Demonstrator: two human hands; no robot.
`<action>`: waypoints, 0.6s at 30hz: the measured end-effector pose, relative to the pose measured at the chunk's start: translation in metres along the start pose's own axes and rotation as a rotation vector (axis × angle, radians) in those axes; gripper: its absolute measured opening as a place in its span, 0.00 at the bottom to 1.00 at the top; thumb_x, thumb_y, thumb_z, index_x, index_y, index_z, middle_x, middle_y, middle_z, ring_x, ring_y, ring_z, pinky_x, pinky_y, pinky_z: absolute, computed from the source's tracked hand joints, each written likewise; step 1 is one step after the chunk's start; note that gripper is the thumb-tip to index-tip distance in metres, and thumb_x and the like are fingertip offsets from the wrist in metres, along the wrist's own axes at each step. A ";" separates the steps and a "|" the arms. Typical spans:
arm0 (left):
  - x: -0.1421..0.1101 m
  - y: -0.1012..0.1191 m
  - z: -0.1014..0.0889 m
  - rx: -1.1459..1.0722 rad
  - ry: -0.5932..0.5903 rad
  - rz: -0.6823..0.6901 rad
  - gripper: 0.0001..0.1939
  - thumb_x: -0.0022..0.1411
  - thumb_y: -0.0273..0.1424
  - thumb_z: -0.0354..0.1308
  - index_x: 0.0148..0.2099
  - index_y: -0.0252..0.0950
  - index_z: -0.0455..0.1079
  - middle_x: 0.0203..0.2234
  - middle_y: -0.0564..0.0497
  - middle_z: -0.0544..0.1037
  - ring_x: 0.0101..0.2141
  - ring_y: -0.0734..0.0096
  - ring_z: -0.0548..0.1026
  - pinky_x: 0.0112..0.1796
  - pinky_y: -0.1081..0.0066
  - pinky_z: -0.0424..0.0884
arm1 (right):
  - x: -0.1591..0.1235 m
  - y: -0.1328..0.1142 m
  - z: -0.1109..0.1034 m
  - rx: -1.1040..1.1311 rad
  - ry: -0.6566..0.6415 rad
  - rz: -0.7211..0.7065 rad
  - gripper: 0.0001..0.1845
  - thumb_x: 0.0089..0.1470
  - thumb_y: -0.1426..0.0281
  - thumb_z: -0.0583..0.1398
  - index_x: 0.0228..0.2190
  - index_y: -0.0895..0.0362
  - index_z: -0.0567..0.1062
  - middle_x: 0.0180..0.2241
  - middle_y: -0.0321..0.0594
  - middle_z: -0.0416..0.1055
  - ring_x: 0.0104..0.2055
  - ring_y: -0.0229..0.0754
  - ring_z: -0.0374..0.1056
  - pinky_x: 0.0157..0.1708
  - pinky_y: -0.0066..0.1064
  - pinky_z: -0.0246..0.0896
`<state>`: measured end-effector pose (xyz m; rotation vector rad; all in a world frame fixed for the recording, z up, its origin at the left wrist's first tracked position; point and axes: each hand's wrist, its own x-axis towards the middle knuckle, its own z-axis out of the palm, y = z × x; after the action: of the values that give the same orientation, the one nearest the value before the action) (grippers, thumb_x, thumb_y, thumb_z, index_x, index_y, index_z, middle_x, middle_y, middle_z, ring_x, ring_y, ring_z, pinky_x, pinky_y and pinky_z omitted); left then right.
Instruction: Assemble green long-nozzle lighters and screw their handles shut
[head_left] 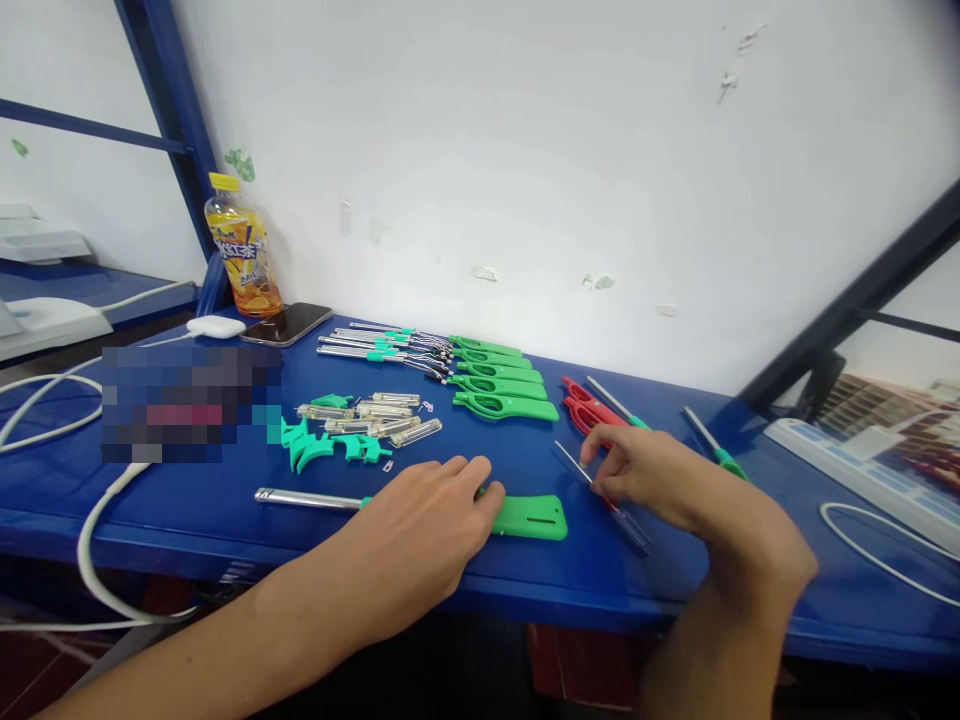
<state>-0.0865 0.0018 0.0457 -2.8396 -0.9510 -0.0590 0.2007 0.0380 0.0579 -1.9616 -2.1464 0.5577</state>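
Gripping the green lighter [529, 517] with the left hand [435, 520], closed from above over the middle of its handle. Lying along the near side of the blue table [465, 440], with its metal tube pointing left and its butt pointing right. Just right of the green lighter, bent at the wrist over a screwdriver [628, 527] with the right hand [637, 470]; keeping curled fingertips at the slim shaft, but cannot tell whether clamped on it or only touching. Slanting, with the tip away from the near edge and the clear handle toward it.

Beyond the tube of the green lighter, scattered in a loose group: teal plastic pieces [352, 447], and behind them a heap of clear cartridges [390, 412]. To the right, beyond the butt of the green lighter, a pair of red handles [589, 408] beside a metal rod [611, 400], with another rod [703, 432] farther right.

Farther back, straight beyond the green lighter, laid in a row: green handles [504, 402], with wired metal tubes [382, 352] to their left. Far off beyond the tube end of the green lighter, a phone [289, 322], a white case [216, 327] and, standing upright, a yellow-capped bottle [244, 255].
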 end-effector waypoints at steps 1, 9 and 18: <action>0.000 0.000 -0.001 0.002 -0.002 0.003 0.24 0.65 0.15 0.51 0.60 0.30 0.71 0.52 0.38 0.76 0.48 0.48 0.79 0.41 0.54 0.80 | 0.000 -0.001 0.000 0.003 -0.005 -0.014 0.14 0.47 0.77 0.58 0.36 0.51 0.72 0.26 0.33 0.81 0.30 0.44 0.77 0.30 0.34 0.65; 0.001 -0.004 0.003 0.018 0.147 0.022 0.22 0.63 0.15 0.54 0.58 0.29 0.73 0.46 0.41 0.78 0.43 0.51 0.77 0.35 0.58 0.77 | -0.005 -0.020 -0.010 0.070 -0.030 -0.215 0.16 0.58 0.73 0.58 0.48 0.50 0.68 0.35 0.32 0.79 0.38 0.41 0.77 0.42 0.35 0.70; 0.002 -0.023 0.017 -0.185 0.469 -0.068 0.16 0.68 0.14 0.54 0.50 0.34 0.78 0.39 0.47 0.80 0.37 0.57 0.78 0.32 0.63 0.73 | -0.012 -0.031 -0.008 0.212 -0.053 -0.350 0.15 0.59 0.74 0.60 0.47 0.49 0.69 0.35 0.28 0.75 0.36 0.36 0.78 0.38 0.29 0.71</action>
<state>-0.0986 0.0240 0.0319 -2.7484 -0.9692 -0.8186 0.1768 0.0254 0.0787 -1.4362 -2.2827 0.7413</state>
